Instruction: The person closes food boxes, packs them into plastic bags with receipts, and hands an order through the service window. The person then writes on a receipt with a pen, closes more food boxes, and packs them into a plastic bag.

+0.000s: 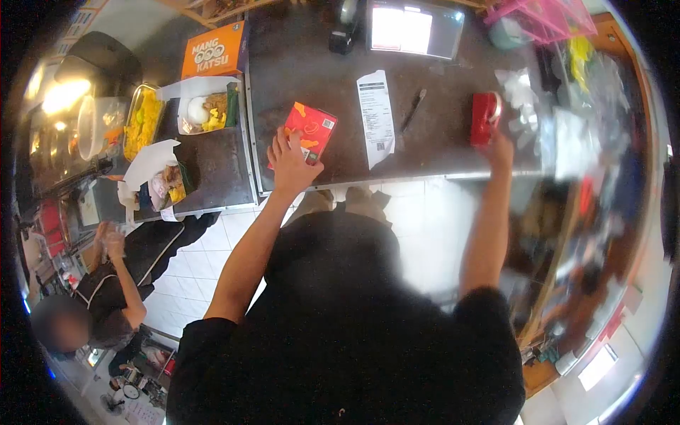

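Note:
My left hand (292,168) rests over the lower left of a small red box (315,126) with orange print, its fingers and thumb spread across the near part and gripping it. On the right, my right hand (498,150) is closed on the near end of a red tape dispenser (483,117) with a pale curved strip at its side; its fingers are partly hidden. Between my hands lie a long printed receipt (375,117) and a dark pen (414,110).
An orange "Mang Katsu" box (214,53) stands at the back left. Near it are open food boxes (205,117) and a tray of yellow food (144,124). A tablet (416,30), pink basket (542,21) and plastic bags (581,127) line the back and right. Another person (117,283) works at left.

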Demonstrator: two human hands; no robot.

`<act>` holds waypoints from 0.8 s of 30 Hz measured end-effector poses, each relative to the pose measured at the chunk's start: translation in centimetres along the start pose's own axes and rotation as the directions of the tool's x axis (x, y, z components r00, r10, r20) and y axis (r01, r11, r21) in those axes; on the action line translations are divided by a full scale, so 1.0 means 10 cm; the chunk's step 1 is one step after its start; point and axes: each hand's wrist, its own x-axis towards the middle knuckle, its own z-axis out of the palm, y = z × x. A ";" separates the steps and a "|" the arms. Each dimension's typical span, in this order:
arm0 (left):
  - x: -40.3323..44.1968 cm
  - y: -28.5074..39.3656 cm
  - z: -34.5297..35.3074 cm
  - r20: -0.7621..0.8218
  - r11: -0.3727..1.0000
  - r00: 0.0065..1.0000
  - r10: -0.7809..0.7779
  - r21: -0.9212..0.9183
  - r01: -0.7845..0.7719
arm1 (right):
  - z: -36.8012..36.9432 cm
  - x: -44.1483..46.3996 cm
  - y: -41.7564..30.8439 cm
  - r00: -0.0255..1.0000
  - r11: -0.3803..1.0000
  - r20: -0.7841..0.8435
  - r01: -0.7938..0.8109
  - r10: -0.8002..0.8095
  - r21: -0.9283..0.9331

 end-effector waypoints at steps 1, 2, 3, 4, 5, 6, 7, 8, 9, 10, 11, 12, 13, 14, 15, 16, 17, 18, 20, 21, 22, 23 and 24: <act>0.01 0.02 -0.01 0.019 1.000 1.000 -0.014 0.007 0.014 | -0.03 0.01 -0.12 0.985 0.977 0.007 -0.172 0.173 0.122; 0.00 0.02 -0.01 0.044 1.000 0.999 -0.028 0.015 0.028 | -0.05 -0.06 -0.18 0.939 0.909 0.034 -0.341 0.343 0.238; -0.05 0.01 -0.01 0.054 0.999 0.998 -0.028 0.020 0.027 | -0.08 -0.18 -0.09 0.935 0.905 0.035 -0.352 0.354 0.238; -0.05 -0.01 0.01 0.030 1.000 0.999 -0.019 0.003 0.019 | -0.08 -0.31 0.00 0.996 0.933 0.015 -0.091 0.092 0.348; -0.01 -0.01 0.04 -0.002 1.000 1.000 -0.009 -0.016 0.009 | -0.06 -0.36 0.14 0.999 0.917 -0.011 0.047 -0.047 0.397; 0.01 -0.01 0.07 -0.005 1.000 1.000 -0.009 -0.017 0.009 | -0.04 -0.40 0.30 0.982 0.877 -0.037 0.181 -0.185 0.445; 0.01 -0.02 0.09 -0.025 1.000 1.000 -0.009 -0.018 0.009 | 0.01 -0.44 0.53 0.978 0.920 -0.099 0.209 -0.186 0.331; -0.02 -0.04 0.10 -0.043 1.000 0.999 -0.010 -0.016 0.010 | 0.05 -0.47 0.66 0.968 0.923 -0.167 0.231 -0.186 0.307; -0.04 -0.03 0.09 -0.038 1.000 0.999 -0.016 -0.011 0.015 | 0.10 -0.50 0.78 0.954 0.927 -0.235 0.250 -0.186 0.280; -0.04 -0.02 0.09 -0.048 1.000 0.999 -0.025 -0.001 0.025 | 0.15 -0.54 0.90 0.935 0.931 -0.302 0.264 -0.184 0.250; -0.01 0.01 0.08 -0.066 1.000 0.997 -0.030 0.007 0.030 | 0.17 -0.54 0.78 0.912 0.986 -0.409 0.068 -0.001 0.151; 0.01 0.02 0.09 -0.070 1.000 0.997 -0.024 0.010 0.025 | 0.22 -0.55 0.72 0.835 0.987 -0.526 -0.145 0.163 0.075; 0.01 0.04 0.11 -0.094 0.999 0.994 -0.052 -0.002 0.052 | 0.39 -0.59 0.69 0.869 0.981 -0.481 -0.024 0.117 0.194; 0.02 0.05 0.14 -0.120 0.997 0.990 -0.080 -0.016 0.079 | 0.69 -0.90 0.23 0.963 0.940 -0.260 0.018 0.076 0.341; 0.05 0.08 0.13 -0.123 0.997 0.989 -0.079 -0.017 0.078 | 1.11 -1.06 0.18 0.990 0.870 -0.017 -0.114 0.139 0.480; 0.03 0.09 0.12 -0.115 0.995 0.989 -0.095 -0.013 0.094 | 1.59 -1.42 -0.22 0.996 0.986 0.075 -0.056 0.044 0.159; 0.01 0.10 0.12 -0.107 0.994 0.988 -0.109 -0.009 0.109 | 2.02 -1.71 -0.33 0.973 0.997 0.226 0.060 -0.049 -0.041; 0.01 0.10 0.14 -0.107 0.994 0.988 -0.109 -0.007 0.109 | 2.14 -2.10 -1.27 0.874 1.000 0.486 -0.005 0.007 -0.007; -0.01 0.03 0.16 -0.136 0.997 0.987 -0.081 0.000 0.082 | 2.76 -2.20 -0.91 0.801 0.960 0.542 0.278 -0.253 0.037; -0.02 0.02 0.15 -0.129 0.994 0.989 -0.069 0.077 0.079 | 2.95 -2.25 -0.87 0.814 0.918 0.533 0.363 -0.231 -0.157; -0.02 0.01 0.14 -0.146 0.991 0.986 -0.078 0.095 0.092 | 3.12 -2.29 -0.84 0.827 0.833 0.517 0.435 -0.219 -0.343; 0.00 0.07 0.02 -0.066 0.995 0.993 -0.096 0.000 0.096 | 3.04 -2.28 -1.01 0.818 0.820 0.558 0.412 -0.141 -0.397; 0.03 0.09 -0.10 0.002 0.990 0.994 -0.113 -0.088 0.112 | 3.01 -2.26 -1.01 0.794 0.780 0.583 0.473 -0.174 -0.410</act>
